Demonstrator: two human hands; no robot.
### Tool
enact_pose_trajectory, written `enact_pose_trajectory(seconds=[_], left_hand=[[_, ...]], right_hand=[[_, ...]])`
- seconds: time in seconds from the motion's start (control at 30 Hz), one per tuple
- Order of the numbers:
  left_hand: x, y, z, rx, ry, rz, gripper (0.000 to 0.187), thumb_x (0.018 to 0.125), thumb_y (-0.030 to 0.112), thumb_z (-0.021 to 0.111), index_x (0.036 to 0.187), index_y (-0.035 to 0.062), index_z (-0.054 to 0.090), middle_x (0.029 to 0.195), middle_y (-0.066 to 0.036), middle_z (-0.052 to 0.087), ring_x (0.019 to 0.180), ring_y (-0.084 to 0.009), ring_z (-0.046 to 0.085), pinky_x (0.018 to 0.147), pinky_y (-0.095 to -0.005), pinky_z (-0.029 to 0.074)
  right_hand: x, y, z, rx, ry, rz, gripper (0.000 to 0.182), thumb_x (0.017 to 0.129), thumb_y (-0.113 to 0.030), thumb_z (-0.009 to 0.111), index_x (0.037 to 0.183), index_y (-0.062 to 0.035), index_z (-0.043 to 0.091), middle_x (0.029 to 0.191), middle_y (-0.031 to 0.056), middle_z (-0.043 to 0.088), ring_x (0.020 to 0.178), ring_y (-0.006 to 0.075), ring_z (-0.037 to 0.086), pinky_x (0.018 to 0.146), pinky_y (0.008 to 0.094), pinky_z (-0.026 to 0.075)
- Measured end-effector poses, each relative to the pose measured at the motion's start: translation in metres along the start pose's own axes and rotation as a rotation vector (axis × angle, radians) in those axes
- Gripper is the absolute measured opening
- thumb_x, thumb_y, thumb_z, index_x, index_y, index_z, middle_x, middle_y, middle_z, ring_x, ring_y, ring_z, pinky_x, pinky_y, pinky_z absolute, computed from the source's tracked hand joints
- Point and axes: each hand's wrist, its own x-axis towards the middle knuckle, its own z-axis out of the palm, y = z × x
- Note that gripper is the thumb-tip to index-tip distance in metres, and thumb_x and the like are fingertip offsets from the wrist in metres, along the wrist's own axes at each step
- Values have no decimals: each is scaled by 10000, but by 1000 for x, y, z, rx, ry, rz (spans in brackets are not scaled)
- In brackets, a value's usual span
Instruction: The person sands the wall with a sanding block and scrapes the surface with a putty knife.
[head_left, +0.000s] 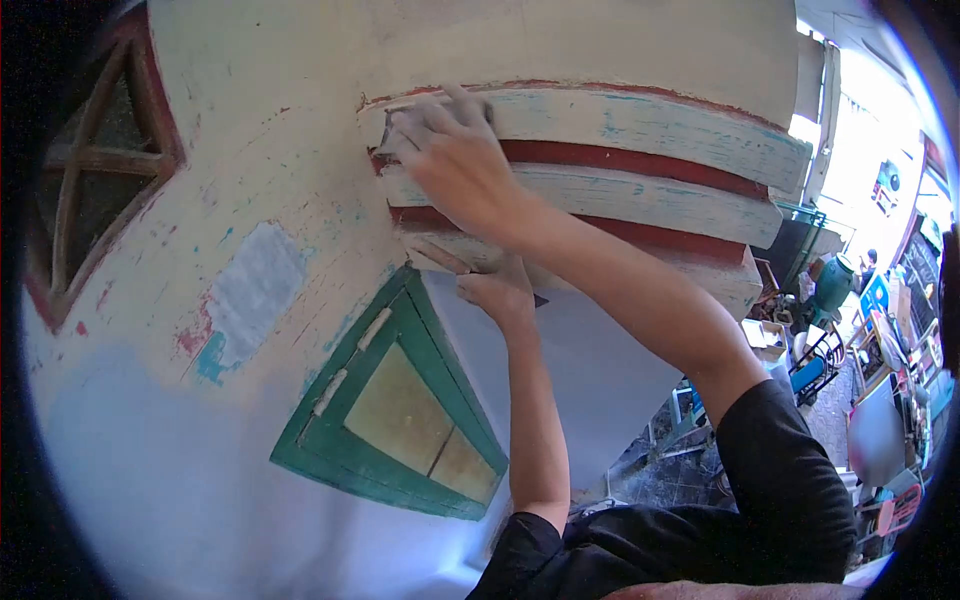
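Observation:
My right hand (458, 160), dusty with grey powder, presses a dark grey sheet that looks like sandpaper (487, 109) against the upper white band of a stepped wall moulding (640, 120). Its fingers bend over the moulding's left end. Lower down, my left hand (503, 292) is closed round what looks like a putty knife (440, 256). A pale brown handle sticks out to the upper left and a dark, flat tip shows on the other side. The left fingers are partly hidden. Worn white paint with blue streaks covers the moulding, with red strips between its bands.
A green-framed panel (400, 400) with a yellowish pane sits below the moulding. Left of it, the wall bears a grey-white patch (258, 290) and a red-framed window (100, 160). At right, chairs (820, 360), a green barrel (833, 283) and clutter crowd the floor; a person (869, 262) is far back.

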Motion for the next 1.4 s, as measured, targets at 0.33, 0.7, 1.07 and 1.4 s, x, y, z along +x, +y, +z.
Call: enact_pose_trajectory(seconds=[0.33,0.7,1.07,1.4], left_hand=[[-36,18,-58,36,-23,-40,450,1016,397,626,1134,-32,555,952,-73,599,900,-172,565,798,-344,472],[-81,76,-39,-301,-143,-167,302,915,176,785,1075,16,585,1002,-22,604,960,-129,574,891,-291,477],[-79,51,-43,-117,-114,-26,415,866,208,842,1007,55,483,979,-21,553,942,-118,562,852,-265,479],[-82,72,-31,226,-164,299,652,1104,308,415,1623,39,127,1584,-176,357,1429,-236,371,1186,-371,279]], right_hand=[[-143,22,-74,1236,-144,932,283,1055,-217,559,1142,17,692,949,53,715,824,119,614,757,273,507],[-180,36,-60,1539,-314,941,317,1053,-270,565,1050,17,701,834,13,681,755,51,550,682,254,473],[-182,37,-50,1474,-371,763,320,1032,-273,575,1010,23,692,815,125,691,741,148,604,710,337,495],[-183,21,-49,1505,-284,883,265,1025,-228,597,1098,11,686,892,79,716,794,113,611,744,311,500]])
